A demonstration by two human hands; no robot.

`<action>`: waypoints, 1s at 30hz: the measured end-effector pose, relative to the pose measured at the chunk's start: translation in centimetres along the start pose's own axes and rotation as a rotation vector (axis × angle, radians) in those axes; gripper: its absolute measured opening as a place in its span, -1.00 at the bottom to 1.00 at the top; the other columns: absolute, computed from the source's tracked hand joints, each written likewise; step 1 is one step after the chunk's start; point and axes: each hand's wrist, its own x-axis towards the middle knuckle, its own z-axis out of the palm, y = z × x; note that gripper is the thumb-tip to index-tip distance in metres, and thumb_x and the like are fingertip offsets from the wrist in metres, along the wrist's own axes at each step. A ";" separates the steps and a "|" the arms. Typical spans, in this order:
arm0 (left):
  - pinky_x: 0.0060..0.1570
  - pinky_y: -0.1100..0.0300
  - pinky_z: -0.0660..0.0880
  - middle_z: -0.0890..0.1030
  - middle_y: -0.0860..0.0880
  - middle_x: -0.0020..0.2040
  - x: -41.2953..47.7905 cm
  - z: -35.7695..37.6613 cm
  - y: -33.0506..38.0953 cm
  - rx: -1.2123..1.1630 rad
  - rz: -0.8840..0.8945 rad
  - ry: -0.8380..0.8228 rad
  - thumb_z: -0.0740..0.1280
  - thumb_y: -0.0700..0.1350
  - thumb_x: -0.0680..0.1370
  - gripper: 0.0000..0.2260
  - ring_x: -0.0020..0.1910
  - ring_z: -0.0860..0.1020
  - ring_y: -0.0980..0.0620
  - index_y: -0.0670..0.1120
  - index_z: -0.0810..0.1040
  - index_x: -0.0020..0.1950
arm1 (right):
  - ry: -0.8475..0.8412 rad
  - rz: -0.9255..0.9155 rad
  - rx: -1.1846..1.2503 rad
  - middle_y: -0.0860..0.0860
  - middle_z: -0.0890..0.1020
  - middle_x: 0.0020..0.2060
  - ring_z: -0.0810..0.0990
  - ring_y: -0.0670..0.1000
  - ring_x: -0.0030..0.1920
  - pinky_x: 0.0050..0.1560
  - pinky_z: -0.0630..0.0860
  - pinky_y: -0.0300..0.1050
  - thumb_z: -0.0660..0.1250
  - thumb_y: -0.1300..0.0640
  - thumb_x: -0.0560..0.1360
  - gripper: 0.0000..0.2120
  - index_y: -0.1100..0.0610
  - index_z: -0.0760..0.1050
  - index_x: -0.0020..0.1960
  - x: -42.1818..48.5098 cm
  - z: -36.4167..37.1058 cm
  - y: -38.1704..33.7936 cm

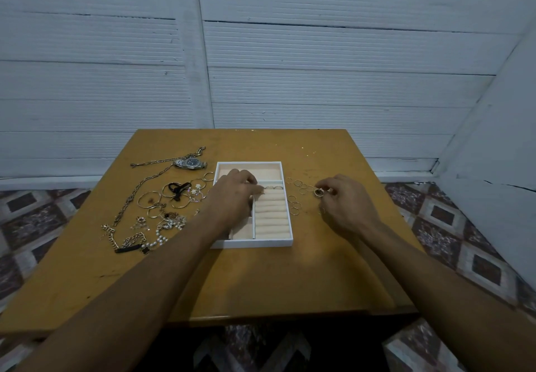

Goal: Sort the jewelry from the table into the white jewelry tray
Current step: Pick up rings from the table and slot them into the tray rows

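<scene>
The white jewelry tray (pixel 285 243) with peach lining lies mid-table. Two rings (pixel 274 187) stand in the top slot of its ring rolls. My left hand (pixel 235 194) reaches over the tray's left side, fingertips at that top slot; whether it holds anything I cannot tell. My right hand (pixel 345 200) is right of the tray and pinches a dark-stoned ring (pixel 318 192). Several thin gold rings (pixel 298 194) lie loose between the tray and my right hand.
Left of the tray lie a wristwatch (pixel 190 163), long chains (pixel 139 194), bangles (pixel 150 199), a black bow, pearl pieces and a chunky bracelet (pixel 130 244). The wooden table (pixel 261 281) stands against a white panelled wall; patterned tile floor surrounds it.
</scene>
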 end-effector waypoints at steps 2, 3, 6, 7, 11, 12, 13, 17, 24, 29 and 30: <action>-0.03 0.06 0.46 0.58 -0.07 0.11 0.3 0.4 0.7 -0.077 -0.040 0.040 0.39 -0.21 0.47 -0.74 0.07 0.49 -0.12 -0.06 0.64 0.15 | -0.007 0.040 0.036 0.01 0.63 0.08 0.55 -0.02 0.05 0.09 0.52 -0.06 0.25 0.17 0.54 -0.72 0.08 0.58 0.21 0.1 -0.3 0.2; 0.02 0.02 0.47 0.58 -0.08 0.11 0.6 0.5 1.3 -0.120 -0.050 0.046 0.36 -0.20 0.49 -0.77 0.07 0.49 -0.13 -0.08 0.65 0.14 | -0.020 0.057 0.042 0.01 0.63 0.08 0.55 -0.02 0.04 0.08 0.53 -0.07 0.25 0.17 0.54 -0.73 0.08 0.59 0.20 0.1 -0.4 0.5; 0.20 0.03 0.36 0.53 -0.04 0.21 1.7 0.4 3.5 -0.183 -0.104 -0.015 0.33 -0.05 0.54 -0.79 0.22 0.42 -0.09 -0.04 0.64 0.13 | -0.084 0.114 0.057 -0.03 0.65 0.03 0.57 -0.03 0.01 0.04 0.55 -0.05 0.27 0.14 0.51 -0.73 0.06 0.60 0.17 0.0 -0.8 1.1; 0.22 0.07 0.30 0.50 -0.02 0.26 2.0 0.3 4.3 -0.170 -0.125 -0.050 0.32 0.02 0.55 -0.78 0.29 0.37 -0.06 -0.01 0.64 0.12 | -0.111 0.131 0.062 -0.04 0.65 -0.01 0.57 -0.03 -0.01 0.03 0.55 -0.04 0.27 0.12 0.51 -0.75 0.04 0.61 0.15 -0.1 -0.9 1.2; 0.35 -0.02 0.14 0.35 -0.01 0.44 2.8 0.5 7.3 -0.074 -0.170 -0.195 0.31 0.16 0.51 -0.73 0.47 0.11 -0.05 0.04 0.65 0.06 | -0.195 0.139 0.074 -0.07 0.63 -0.14 0.56 -0.08 -0.11 -0.03 0.57 -0.04 0.38 -0.01 0.48 -0.79 0.02 0.62 0.08 -0.9 -1.1 1.6; 0.37 -0.06 0.10 0.30 -0.03 0.48 2.9 0.7 7.7 -0.038 -0.180 -0.231 0.29 0.18 0.50 -0.70 0.50 0.05 -0.09 0.04 0.66 0.07 | -0.202 0.129 0.076 -0.07 0.63 -0.15 0.56 -0.08 -0.11 -0.04 0.57 -0.03 0.39 -0.04 0.47 -0.80 0.01 0.62 0.06 -1.0 -1.0 1.6; 0.39 -0.10 0.08 0.27 -0.04 0.50 2.9 0.9 8.1 0.013 -0.186 -0.257 0.28 0.19 0.51 -0.67 0.51 0.01 -0.12 0.03 0.66 0.08 | -0.209 0.118 0.076 -0.07 0.63 -0.14 0.56 -0.07 -0.10 -0.05 0.57 -0.04 0.39 -0.05 0.48 -0.80 0.00 0.62 0.04 -1.1 -1.0 1.6; 0.41 -0.15 0.04 0.21 -0.10 0.52 2.9 1.0 8.9 0.179 -0.228 -0.286 0.25 0.19 0.54 -0.59 0.53 -0.07 -0.20 -0.06 0.57 0.23 | -0.215 0.106 0.051 -0.08 0.61 -0.11 0.52 -0.10 -0.09 -0.08 0.50 -0.14 0.39 -0.01 0.49 -0.80 0.03 0.62 0.07 -1.1 -0.5 1.2; 0.38 -0.14 0.12 0.35 -0.13 0.42 3.3 1.0 10.0 0.163 -0.301 -0.311 0.28 0.05 0.57 -0.69 0.50 0.04 -0.20 -0.08 0.55 0.22 | -0.240 0.151 0.084 -0.12 0.56 -0.28 0.52 -0.10 -0.18 -0.16 0.42 -0.19 0.41 0.06 0.48 -0.90 0.02 0.62 -0.02 -0.6 -0.2 1.1; 0.38 -0.14 0.11 0.31 -0.11 0.45 3.4 1.0 10.2 0.095 -0.339 -0.329 0.37 0.05 0.51 -0.71 0.50 0.04 -0.19 -0.03 0.60 0.18 | -0.284 0.202 0.087 -0.10 0.57 -0.26 0.54 -0.06 -0.15 -0.09 0.47 -0.14 0.40 0.12 0.48 -0.98 0.03 0.59 -0.08 -0.1 0.0 0.7; 0.37 -0.13 0.11 0.31 -0.10 0.45 3.5 1.0 10.2 0.078 -0.341 -0.330 0.38 0.05 0.50 -0.72 0.50 0.04 -0.17 -0.02 0.60 0.16 | -0.290 0.204 0.083 -0.10 0.56 -0.26 0.54 -0.04 -0.13 -0.08 0.48 -0.12 0.39 0.13 0.48 -0.99 0.04 0.58 -0.10 -0.1 0.0 0.6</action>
